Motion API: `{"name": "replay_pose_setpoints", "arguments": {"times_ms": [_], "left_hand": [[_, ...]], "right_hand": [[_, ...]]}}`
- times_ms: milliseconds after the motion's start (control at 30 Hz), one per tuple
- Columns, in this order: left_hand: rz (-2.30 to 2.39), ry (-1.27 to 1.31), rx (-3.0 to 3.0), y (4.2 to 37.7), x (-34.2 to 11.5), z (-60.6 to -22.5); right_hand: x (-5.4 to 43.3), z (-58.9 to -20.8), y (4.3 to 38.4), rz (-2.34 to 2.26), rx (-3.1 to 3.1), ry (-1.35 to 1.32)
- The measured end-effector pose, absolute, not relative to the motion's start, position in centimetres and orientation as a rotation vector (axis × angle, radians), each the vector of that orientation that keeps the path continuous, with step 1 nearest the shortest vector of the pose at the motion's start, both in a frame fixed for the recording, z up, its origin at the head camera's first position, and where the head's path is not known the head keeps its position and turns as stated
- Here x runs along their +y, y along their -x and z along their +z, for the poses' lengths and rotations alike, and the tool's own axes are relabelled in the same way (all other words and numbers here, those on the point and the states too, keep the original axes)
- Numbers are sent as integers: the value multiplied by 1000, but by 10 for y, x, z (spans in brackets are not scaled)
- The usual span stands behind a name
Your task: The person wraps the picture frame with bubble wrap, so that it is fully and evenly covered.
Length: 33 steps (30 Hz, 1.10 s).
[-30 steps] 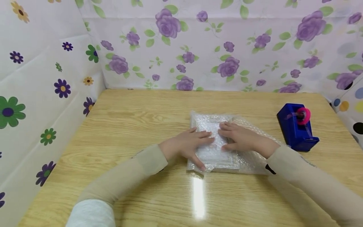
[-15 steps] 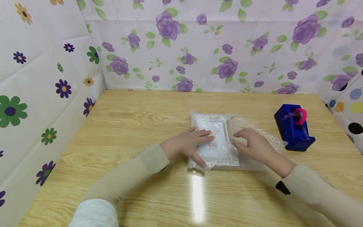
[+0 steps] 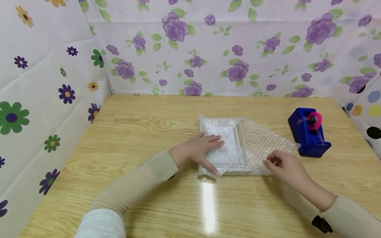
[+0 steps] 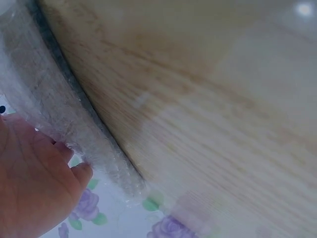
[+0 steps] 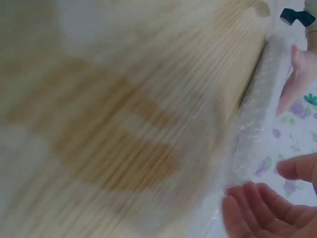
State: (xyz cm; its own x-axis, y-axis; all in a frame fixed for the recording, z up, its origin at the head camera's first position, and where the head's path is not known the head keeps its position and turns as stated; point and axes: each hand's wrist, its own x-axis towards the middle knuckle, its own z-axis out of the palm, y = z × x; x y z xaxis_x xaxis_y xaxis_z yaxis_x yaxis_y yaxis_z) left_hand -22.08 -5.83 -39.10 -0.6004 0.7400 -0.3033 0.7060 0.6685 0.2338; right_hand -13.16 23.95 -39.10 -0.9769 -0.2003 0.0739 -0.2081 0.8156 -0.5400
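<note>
A picture frame (image 3: pixel 240 134) lies on the table, partly covered by clear bubble wrap (image 3: pixel 262 140). Its pale right border shows uncovered, and a loose flap of the wrap spreads flat to the right. My left hand (image 3: pixel 202 150) rests on the wrapped frame with its fingers spread; in the left wrist view the left hand (image 4: pixel 39 183) is beside the wrap's edge. Over the flap's lower right edge is my right hand (image 3: pixel 287 167), fingers bent. In the right wrist view, the right hand (image 5: pixel 270 213) has thumb and fingers apart, with nothing visible between them.
A blue tape dispenser (image 3: pixel 308 135) with a pink roll stands at the right, close to the tip of the flap. The wood-grain table (image 3: pixel 143 122) is bordered at the back and sides by flower-printed and dotted sheets (image 3: pixel 190 49).
My right hand has left the frame and moved right and nearer, to the flap's lower edge. The frame's right border and the flap are now uncovered. My left hand stays put.
</note>
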Motion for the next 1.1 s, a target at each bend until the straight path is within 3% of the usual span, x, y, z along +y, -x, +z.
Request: {"name": "replay_pose_setpoints", "arguments": {"times_ms": [300, 600, 800, 1100], "left_hand": [[150, -1139, 2532, 219, -65, -391], [149, -1170, 2529, 221, -64, -392], [148, -1169, 2525, 220, -62, -391], [158, -1174, 2515, 220, -59, -391]], "right_hand": [[254, -388, 125, 924, -3116, -220], [259, -391, 117, 1303, -3197, -11], [262, -396, 113, 1939, -2875, 229], [279, -411, 107, 3024, -1876, 691]]}}
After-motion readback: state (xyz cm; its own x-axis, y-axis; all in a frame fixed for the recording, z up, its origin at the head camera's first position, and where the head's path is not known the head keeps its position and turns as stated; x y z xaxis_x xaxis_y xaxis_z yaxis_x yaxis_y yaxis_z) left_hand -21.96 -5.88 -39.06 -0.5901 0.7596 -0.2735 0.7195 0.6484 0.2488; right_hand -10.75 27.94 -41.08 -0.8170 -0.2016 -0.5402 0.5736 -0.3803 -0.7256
